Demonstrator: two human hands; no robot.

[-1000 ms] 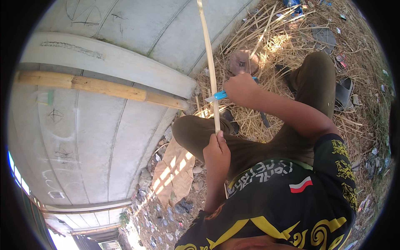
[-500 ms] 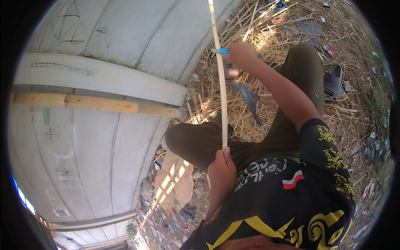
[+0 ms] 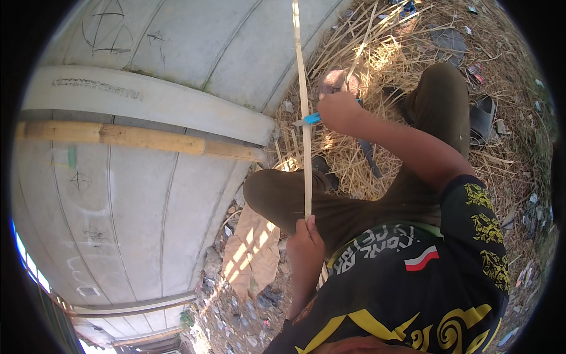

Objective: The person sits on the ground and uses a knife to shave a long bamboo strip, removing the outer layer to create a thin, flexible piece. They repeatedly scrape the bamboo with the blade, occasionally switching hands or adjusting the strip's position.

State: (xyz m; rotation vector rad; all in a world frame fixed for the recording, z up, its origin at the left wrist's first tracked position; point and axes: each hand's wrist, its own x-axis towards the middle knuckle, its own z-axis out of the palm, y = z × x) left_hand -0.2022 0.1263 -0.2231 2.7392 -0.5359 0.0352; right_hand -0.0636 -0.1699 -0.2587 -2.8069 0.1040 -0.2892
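A long, pale bamboo strip (image 3: 306, 159) runs from the top edge of the view down to my lap. Its lower part is gripped by my left hand (image 3: 305, 245), thumb on top, above my bent left leg. My right hand (image 3: 339, 112) is closed around a knife with a blue handle (image 3: 312, 118), much of which the fingers hide. The short blade (image 3: 299, 123) lies across the strip, touching it or very near it, well beyond my left hand. A thin end of the strip shows again below my left wrist.
A grey panel wall (image 3: 159, 177) rises on the left, with a bamboo pole (image 3: 141, 140) along it. Loose straw-like shavings (image 3: 348, 168) cover the ground between my legs. A sandal (image 3: 482, 118) lies beyond my right knee; flattened brown cardboard (image 3: 250, 253) lies by the wall.
My right hand has drawn the knife along the strip toward my body. My left hand, still gripping the strip, has shifted slightly left and nearer me.
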